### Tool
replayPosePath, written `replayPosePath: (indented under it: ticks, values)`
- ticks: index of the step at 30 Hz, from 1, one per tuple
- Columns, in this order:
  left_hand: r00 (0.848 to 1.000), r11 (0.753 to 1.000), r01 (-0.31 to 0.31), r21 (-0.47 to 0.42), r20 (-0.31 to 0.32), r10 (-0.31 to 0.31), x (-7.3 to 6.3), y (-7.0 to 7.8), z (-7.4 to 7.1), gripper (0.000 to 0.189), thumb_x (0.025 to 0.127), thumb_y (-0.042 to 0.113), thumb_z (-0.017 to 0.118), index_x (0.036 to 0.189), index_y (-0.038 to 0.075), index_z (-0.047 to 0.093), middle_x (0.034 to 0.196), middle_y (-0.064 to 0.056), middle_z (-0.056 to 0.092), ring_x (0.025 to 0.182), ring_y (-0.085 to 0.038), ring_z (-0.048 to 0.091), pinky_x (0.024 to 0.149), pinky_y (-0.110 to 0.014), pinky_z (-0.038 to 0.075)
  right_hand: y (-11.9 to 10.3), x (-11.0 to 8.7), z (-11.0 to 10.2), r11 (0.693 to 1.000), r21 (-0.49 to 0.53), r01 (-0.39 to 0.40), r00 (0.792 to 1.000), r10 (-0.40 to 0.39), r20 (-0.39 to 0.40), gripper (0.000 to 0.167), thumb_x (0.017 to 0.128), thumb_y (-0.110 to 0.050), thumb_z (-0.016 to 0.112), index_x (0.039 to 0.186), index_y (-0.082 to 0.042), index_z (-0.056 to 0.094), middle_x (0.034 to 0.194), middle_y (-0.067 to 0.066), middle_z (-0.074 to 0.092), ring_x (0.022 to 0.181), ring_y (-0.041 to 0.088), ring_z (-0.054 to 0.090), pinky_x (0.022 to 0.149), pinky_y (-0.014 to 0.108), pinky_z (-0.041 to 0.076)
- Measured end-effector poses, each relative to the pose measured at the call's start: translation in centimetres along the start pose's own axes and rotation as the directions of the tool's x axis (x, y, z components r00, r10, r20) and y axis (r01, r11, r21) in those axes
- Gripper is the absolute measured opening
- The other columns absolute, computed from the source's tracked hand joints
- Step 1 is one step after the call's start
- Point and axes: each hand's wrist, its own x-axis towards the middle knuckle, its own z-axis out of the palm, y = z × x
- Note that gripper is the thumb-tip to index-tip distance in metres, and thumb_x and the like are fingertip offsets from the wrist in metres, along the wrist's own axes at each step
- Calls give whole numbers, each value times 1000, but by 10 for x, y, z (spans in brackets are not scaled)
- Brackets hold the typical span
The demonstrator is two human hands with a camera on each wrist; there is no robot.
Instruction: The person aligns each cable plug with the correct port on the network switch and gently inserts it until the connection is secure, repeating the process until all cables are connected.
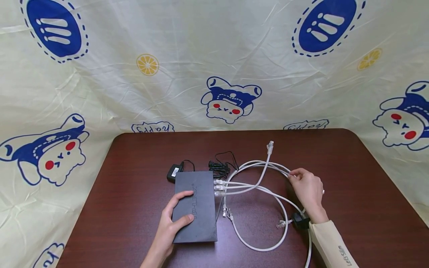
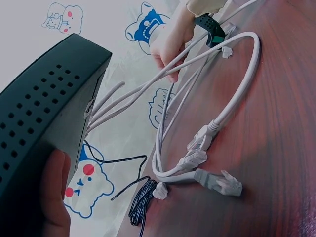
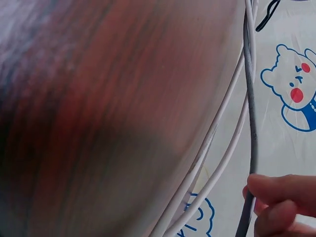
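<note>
Your left hand has its grip clamped on a dark grey box, thumb and index finger lying on its top face near the left edge; the box is left of the middle of the brown counter, and your left wrist view shows vent holes along one side. White plugs sit in the box's right side, their white cables running toward your right. One free connector points up toward the far edge, while others lie just beside the box and near your right wrist. Your right hand is at the right end of the loops, its grip pinched together on a cable that looks grey in both wrist views. A black strap circles that wrist. Beyond the box you have a black adapter and a bundled black cord.
</note>
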Motion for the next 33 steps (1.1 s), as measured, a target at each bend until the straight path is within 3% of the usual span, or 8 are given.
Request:
replayPosePath:
  ticks: [7,15,25,33]
  values:
    - [1000,1000,7,2,3,-7,0,0,0,53,77,0,67,128,13,56,126,-15,46,105,-33,44,80,-43,44,2,-2,2,993,-31,115,993,-116,-32,5,79,-9,72,79,-4,72,60,2,55,52,23,49,47,36,33]
    - [1000,1000,8,-1,6,-8,-1,0,1,53,77,-1,67,128,13,56,125,-15,46,104,-32,45,78,-42,45,1,-2,0,992,-5,130,991,-130,13,4,79,-8,73,81,-4,72,79,11,61,73,34,57,58,47,40]
    - [1000,1000,13,4,0,-13,0,0,2,54,77,0,67,128,13,56,127,-16,45,105,-33,44,80,-43,44,0,-1,-7,998,49,46,994,-50,95,8,86,-13,69,90,-6,69,76,8,67,65,26,59,52,36,37]
    - [1000,1000,9,7,-12,-9,0,0,2,54,77,0,67,128,13,56,127,-15,46,105,-33,44,81,-42,44,-9,-2,-25,979,191,71,992,-89,90,11,90,-2,61,100,-4,64,76,13,66,55,13,58,53,24,39]
